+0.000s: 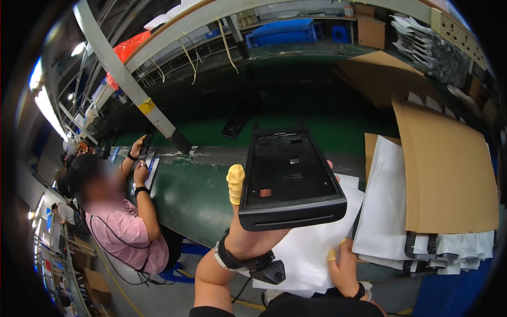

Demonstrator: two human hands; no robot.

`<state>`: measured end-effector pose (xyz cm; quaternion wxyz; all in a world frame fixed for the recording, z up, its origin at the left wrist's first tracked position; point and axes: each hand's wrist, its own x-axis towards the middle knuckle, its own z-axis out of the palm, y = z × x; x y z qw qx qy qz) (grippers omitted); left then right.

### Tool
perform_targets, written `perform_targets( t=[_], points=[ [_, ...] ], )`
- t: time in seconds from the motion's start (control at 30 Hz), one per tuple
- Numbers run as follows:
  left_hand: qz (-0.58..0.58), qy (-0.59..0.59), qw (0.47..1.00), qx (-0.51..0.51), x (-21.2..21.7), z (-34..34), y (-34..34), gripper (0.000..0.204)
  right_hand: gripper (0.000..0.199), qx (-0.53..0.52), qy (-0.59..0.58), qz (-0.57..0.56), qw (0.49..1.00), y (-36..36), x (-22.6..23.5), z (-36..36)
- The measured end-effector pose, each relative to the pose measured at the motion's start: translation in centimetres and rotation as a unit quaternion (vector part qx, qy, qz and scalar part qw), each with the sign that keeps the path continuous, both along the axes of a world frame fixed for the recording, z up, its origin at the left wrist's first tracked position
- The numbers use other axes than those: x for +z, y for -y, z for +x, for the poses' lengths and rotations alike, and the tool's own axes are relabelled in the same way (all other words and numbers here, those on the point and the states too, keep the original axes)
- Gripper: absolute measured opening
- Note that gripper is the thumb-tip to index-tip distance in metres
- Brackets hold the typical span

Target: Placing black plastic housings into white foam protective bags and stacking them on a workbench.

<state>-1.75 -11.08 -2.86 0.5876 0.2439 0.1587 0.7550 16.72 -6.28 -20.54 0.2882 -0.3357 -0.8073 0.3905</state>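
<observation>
Casing (285, 185), black, clamped in left hand (249, 236); right hand (346, 270) touching white sheet (309, 253) near cardboard (451, 177).

Factory workshop: long green workbench (190, 195), overhead socket strip (460, 38), cardboard sheet (449, 174), co-worker (124, 230) nearby.

A long workshop hall under bright white tube lights (48, 112).
A dark green, smooth-topped workbench (195, 195) stretches across the middle (its edges bowed by the wide lens), with a pale grey metal post (161, 126) rising from it to a pale overhead beam (171, 34); at upper right runs a cream socket strip (459, 38). Beyond stand a long blue table (282, 33), a small blue plastic stool (339, 34) and a brown box-shaped cabinet (371, 34). Lower left, a curved yellow line (116, 282) crosses the grey floor (158, 301).
</observation>
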Motion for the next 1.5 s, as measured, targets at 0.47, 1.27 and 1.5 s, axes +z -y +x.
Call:
perform_targets(
  t=[0.47, 1.27, 1.5],
  points=[
    [-0.133, -0.281, 0.945, 0.104, -3.4, -6.3, -5.6, 0.058, 0.039, 0.019, -0.009, 0.03, 0.999, -0.2, -1.4, 0.4],
    [-0.17, -0.6, 0.733, -0.27, -2.6, 7.9, -20.9, 0.039, 0.041, -0.009, -0.048, 0.024, 0.999, 0.1, -3.3, 0.2],
    [-0.097, -0.471, 0.872, -0.094, -5.8, 6.2, -20.8, 0.037, 0.036, 0.036, -0.063, 0.007, 0.997, 0.3, -1.0, 0.5]
  ],
)
